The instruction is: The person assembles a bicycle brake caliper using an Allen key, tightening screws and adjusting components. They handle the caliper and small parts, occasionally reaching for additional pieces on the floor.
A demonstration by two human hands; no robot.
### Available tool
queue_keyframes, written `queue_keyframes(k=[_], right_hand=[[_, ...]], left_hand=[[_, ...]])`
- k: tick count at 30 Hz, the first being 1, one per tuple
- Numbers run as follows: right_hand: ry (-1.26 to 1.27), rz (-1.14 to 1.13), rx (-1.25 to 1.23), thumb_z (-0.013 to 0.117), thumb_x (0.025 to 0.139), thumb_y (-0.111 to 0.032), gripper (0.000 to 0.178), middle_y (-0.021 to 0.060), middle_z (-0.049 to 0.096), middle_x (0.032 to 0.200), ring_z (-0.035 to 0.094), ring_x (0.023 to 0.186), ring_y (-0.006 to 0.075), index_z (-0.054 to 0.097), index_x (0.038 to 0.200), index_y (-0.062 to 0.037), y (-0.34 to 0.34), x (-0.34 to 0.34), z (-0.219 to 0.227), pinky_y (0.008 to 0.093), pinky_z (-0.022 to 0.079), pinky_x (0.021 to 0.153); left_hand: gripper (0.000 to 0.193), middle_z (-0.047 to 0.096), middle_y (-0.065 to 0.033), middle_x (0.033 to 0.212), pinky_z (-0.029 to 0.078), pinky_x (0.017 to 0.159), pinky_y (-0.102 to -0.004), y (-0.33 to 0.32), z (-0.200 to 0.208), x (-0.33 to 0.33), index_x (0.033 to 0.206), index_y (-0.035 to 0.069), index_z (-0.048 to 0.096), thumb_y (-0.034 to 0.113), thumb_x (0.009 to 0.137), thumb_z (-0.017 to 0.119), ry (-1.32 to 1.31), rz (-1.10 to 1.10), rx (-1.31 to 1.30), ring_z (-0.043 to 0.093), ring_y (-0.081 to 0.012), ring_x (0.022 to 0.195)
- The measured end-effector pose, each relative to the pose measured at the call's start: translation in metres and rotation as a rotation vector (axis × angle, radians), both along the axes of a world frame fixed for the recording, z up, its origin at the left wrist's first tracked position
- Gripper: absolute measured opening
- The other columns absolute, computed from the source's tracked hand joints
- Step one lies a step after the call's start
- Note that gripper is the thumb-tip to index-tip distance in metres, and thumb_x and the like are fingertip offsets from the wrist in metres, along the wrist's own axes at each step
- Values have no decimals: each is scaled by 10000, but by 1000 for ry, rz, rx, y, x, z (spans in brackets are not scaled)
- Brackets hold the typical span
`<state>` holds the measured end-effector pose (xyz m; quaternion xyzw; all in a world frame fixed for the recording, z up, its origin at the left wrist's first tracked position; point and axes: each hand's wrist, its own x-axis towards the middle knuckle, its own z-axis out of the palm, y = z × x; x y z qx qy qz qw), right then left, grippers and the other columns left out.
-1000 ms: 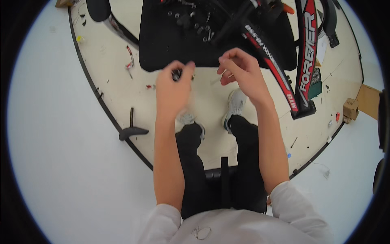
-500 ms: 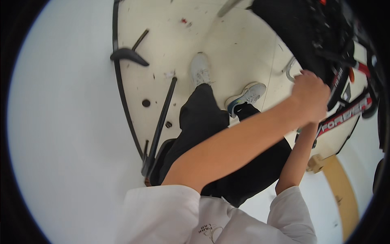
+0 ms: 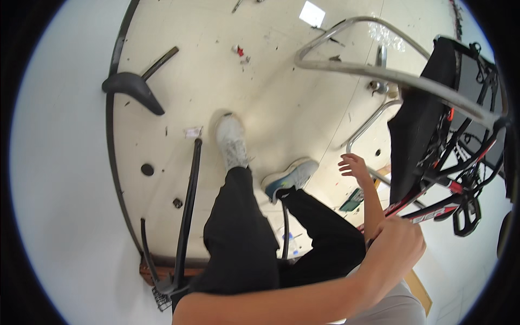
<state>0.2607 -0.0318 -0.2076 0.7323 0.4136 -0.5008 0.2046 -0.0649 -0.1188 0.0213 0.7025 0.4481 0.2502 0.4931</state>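
Observation:
My left hand (image 3: pixel 398 238) is closed in a curled grip beside the lower end of a red, black and white bicycle frame (image 3: pixel 433 213); whatever lies inside the fingers is hidden. Beyond it my right hand (image 3: pixel 355 165) is raised with its fingers apart and nothing in them, close to a bent steel tube (image 3: pixel 374 119). My left forearm crosses in front of the right one. The bicycle leans at the right, partly behind a black padded panel (image 3: pixel 414 141).
A larger curved steel tube (image 3: pixel 352 67) crosses the upper right. On the floor lie a black bicycle saddle (image 3: pixel 135 89) with its post, a round black disc (image 3: pixel 147 169), a green box-like item (image 3: pixel 352 200) and scattered scraps. A black tube (image 3: pixel 189 206) rises beside my left leg.
My view has shifted, bringing the large steel tube into sight. My hands, together by the bicycle before, are now apart; the right one has opened, and the left is lower.

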Motion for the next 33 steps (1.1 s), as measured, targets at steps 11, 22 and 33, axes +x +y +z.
queue_keyframes(k=[11, 22, 33], right_hand=[[-24, -201, 144, 563, 940, -236, 324, 136, 675, 938, 684, 792, 229, 562, 1175, -12, 58, -31, -79, 333, 573, 651], [68, -66, 100, 545, 947, -257, 328, 142, 681, 958, 682, 841, 229, 581, 1151, -3, 121, -31, -130, 339, 576, 711], [-65, 119, 681, 550, 939, -272, 372, 135, 645, 1133, 646, 1008, 257, 566, 1237, -50, 256, 154, -205, 379, 537, 837]], left_hand=[[92, 528, -15, 660, 455, 526, -308, -5, -27, -56, 768, 96, 601, 144, 719, 662, 41, -96, -267, 590, -166, 648], [125, 525, -26, 673, 463, 509, -326, -14, -35, -72, 768, 111, 558, 204, 747, 640, 138, -183, -525, 584, -190, 648], [174, 519, -39, 685, 471, 487, -342, 8, -52, -83, 767, 128, 510, 269, 783, 611, 345, -286, -787, 575, -213, 643]])
